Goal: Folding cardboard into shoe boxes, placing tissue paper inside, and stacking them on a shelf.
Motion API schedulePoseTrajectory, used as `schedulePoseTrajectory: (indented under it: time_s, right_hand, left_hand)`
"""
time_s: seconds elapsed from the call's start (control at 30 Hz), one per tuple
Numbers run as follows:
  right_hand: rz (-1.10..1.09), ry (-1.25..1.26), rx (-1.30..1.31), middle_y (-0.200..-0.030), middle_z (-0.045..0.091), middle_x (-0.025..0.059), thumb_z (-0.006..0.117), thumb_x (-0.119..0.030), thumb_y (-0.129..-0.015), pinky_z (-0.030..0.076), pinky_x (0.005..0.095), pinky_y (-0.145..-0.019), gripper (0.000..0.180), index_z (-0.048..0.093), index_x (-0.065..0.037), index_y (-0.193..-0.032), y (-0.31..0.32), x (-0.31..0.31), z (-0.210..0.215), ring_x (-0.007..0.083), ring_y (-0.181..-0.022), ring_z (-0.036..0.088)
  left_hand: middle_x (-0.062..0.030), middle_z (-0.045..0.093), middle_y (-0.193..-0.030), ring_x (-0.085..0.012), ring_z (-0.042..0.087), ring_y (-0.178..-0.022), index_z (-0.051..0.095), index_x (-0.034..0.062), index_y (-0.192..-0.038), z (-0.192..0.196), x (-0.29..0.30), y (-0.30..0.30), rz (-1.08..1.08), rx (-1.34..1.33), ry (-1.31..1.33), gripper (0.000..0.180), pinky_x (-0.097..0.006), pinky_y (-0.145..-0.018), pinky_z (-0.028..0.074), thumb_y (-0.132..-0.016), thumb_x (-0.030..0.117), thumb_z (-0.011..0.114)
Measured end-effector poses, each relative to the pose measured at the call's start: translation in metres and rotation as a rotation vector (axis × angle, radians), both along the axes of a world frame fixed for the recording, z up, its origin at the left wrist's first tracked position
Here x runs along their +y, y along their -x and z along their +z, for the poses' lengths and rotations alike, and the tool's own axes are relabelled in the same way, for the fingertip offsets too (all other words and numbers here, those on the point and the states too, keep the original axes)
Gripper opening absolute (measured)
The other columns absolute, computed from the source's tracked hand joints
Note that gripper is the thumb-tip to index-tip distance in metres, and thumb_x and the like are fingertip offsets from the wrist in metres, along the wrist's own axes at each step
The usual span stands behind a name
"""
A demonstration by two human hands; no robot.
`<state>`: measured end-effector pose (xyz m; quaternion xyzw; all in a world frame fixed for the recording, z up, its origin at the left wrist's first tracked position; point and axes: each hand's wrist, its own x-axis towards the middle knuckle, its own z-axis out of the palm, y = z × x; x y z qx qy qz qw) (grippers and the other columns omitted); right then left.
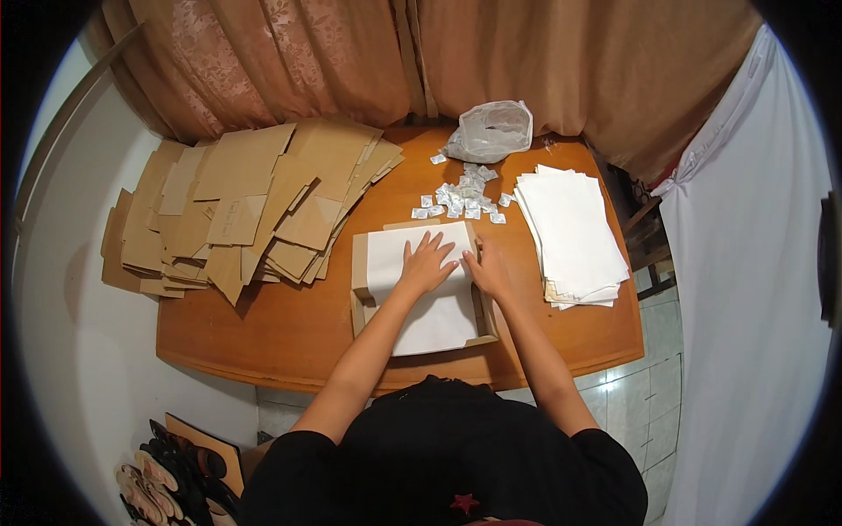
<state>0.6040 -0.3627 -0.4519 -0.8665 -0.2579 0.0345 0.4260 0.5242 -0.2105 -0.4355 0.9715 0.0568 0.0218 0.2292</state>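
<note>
A shallow open cardboard box (359,268) lies near the front middle of the table, with a sheet of white paper (436,321) spread inside it. The sheet bends up at the far side and covers much of the bottom. My left hand (426,266) lies flat on the paper, fingers spread and pointing away from me. At the box's right wall is my right hand (488,268), its thumb on the inner side by the paper and its fingers over the wall.
Flattened cardboard boxes (237,193) are piled on the left of the wooden table (281,333). Small white sachets (465,195) lie scattered beyond the box, before an open clear plastic bag (495,131). A stack of white paper sheets (574,232) stands at the right.
</note>
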Motion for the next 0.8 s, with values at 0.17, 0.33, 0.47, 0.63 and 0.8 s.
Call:
schedulePoseTrajectory:
  time_s: [0.17,0.33,0.47,0.63,0.8]
  right_hand:
    - [-0.067,0.156,0.029,-0.113,0.054,0.0248,0.059,-0.024,-0.080,0.040,0.0410,-0.091,0.046,0.051,0.006,-0.114,-0.044,0.000,0.009,0.0374,-0.106,0.051]
    - [-0.159,0.332,-0.085,-0.111,0.054,0.0211,0.062,-0.019,-0.077,0.042,0.0407,-0.089,0.044,0.052,0.001,-0.114,-0.103,0.000,-0.024,0.0364,-0.100,0.052]
    - [-0.110,0.341,-0.380,-0.104,0.056,0.0156,0.062,-0.009,-0.075,0.043,0.0396,-0.085,0.037,0.055,-0.005,-0.111,-0.118,-0.008,-0.060,0.0332,-0.096,0.052]
    - [-0.158,0.260,-0.357,-0.096,0.055,0.0151,0.062,-0.003,-0.071,0.043,0.0397,-0.078,0.031,0.061,-0.005,-0.102,-0.111,-0.013,-0.074,0.0318,-0.092,0.052]
    - [-0.133,0.166,0.016,-0.088,0.061,0.0165,0.062,-0.005,-0.075,0.047,0.0355,-0.069,0.025,0.061,0.000,-0.100,-0.095,-0.022,-0.046,0.0285,-0.076,0.059]
  left_hand:
    - [-0.0100,0.034,-0.140,-0.0319,0.027,-0.130,0.047,0.0214,-0.127,-0.010,0.000,0.004,0.013,0.155,0.085,0.049,-0.060,-0.101,0.018,-0.086,0.048,0.042]
    - [-0.0101,0.036,-0.139,-0.0320,0.029,-0.129,0.048,0.0217,-0.126,-0.011,-0.001,0.004,0.004,0.197,0.117,0.047,-0.060,-0.101,0.019,-0.088,0.047,0.039]
    - [-0.0099,0.035,-0.139,-0.0319,0.028,-0.130,0.048,0.0210,-0.126,-0.008,-0.004,0.007,0.012,0.172,0.107,0.047,-0.060,-0.102,0.018,-0.088,0.046,0.039]
    - [-0.0098,0.038,-0.137,-0.0319,0.029,-0.130,0.053,0.0177,-0.121,-0.003,-0.002,0.011,0.053,-0.017,0.156,0.041,-0.058,-0.103,0.017,-0.087,0.039,0.047]
    - [-0.0102,0.047,-0.125,-0.0317,0.037,-0.123,0.058,0.0144,-0.109,0.011,0.016,0.026,0.195,-0.329,0.202,0.030,-0.051,-0.102,0.025,-0.082,0.025,0.058]
